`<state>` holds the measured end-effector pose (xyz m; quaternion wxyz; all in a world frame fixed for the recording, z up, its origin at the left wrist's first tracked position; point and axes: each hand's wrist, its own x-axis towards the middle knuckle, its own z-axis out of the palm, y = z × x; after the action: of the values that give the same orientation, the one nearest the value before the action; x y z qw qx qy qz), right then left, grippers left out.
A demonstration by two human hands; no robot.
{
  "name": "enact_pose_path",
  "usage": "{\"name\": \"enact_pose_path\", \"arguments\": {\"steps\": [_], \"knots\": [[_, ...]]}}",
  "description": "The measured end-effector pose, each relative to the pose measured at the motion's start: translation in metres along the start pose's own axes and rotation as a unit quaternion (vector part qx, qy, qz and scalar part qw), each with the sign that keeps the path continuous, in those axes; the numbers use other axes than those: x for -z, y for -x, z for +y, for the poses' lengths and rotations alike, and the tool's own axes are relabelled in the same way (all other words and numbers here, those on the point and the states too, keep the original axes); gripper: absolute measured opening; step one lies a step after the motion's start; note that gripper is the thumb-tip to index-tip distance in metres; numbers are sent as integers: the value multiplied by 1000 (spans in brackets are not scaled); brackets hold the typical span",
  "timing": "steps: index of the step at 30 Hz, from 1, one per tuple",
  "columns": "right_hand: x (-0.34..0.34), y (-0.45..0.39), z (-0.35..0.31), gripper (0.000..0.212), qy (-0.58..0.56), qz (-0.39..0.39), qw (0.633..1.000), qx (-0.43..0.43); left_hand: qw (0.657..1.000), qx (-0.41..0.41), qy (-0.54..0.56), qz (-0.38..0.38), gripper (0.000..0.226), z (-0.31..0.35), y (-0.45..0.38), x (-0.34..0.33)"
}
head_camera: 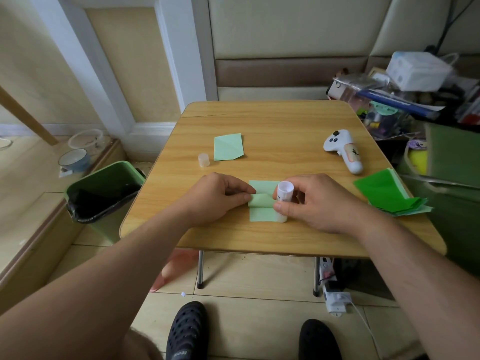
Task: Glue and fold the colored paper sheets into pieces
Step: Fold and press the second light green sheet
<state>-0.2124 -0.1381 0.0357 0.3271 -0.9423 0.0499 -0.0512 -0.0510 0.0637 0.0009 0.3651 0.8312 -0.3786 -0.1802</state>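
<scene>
A small square wooden table (272, 120) with rounded corners and a smooth, pale grain fills the middle of the view from above. Near its front edge lies a light green paper sheet (261, 213), thin and matte, with its middle part curled up into a soft fold. The left hand (215, 197) pinches the left end of that fold between thumb and fingertips. The right hand (311, 202) grips a white cylindrical glue stick (283, 196), fingers curled round its barrel; the stick stands tilted at the sheet's right edge with its open end up.

Farther back on the left lies a folded light green piece (228, 146), flat, with one slanted corner. Just beside it stands a small translucent cap (203, 159), round and upright. At the table's right edge rests a loose stack of green sheets (387, 193), darker green on top, paler ones fanned beneath. Behind the stack lies a white plastic controller (342, 149) with dark buttons.

On the tiled floor to the left stands a green bin (104, 188) lined with a glossy black bag. Two black perforated shoes (187, 331) show at the bottom.
</scene>
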Motion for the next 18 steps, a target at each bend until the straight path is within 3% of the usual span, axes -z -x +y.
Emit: {"name": "enact_pose_path", "arguments": {"steps": [5, 10, 14, 18], "knots": [[7, 2, 1, 19, -11, 0, 999, -36, 1000, 1, 0, 1, 13, 0, 0, 0], [28, 7, 16, 3, -163, 121, 975, -89, 1000, 8, 11, -2, 12, 1, 1, 1], [31, 4, 29, 9, -289, 208, 926, -128, 999, 10, 32, -9, 10, 3, 1, 1], [22, -1, 35, 26, -264, 177, 931, -180, 999, 6, 36, -8, 10, 6, 3, 0]]}}
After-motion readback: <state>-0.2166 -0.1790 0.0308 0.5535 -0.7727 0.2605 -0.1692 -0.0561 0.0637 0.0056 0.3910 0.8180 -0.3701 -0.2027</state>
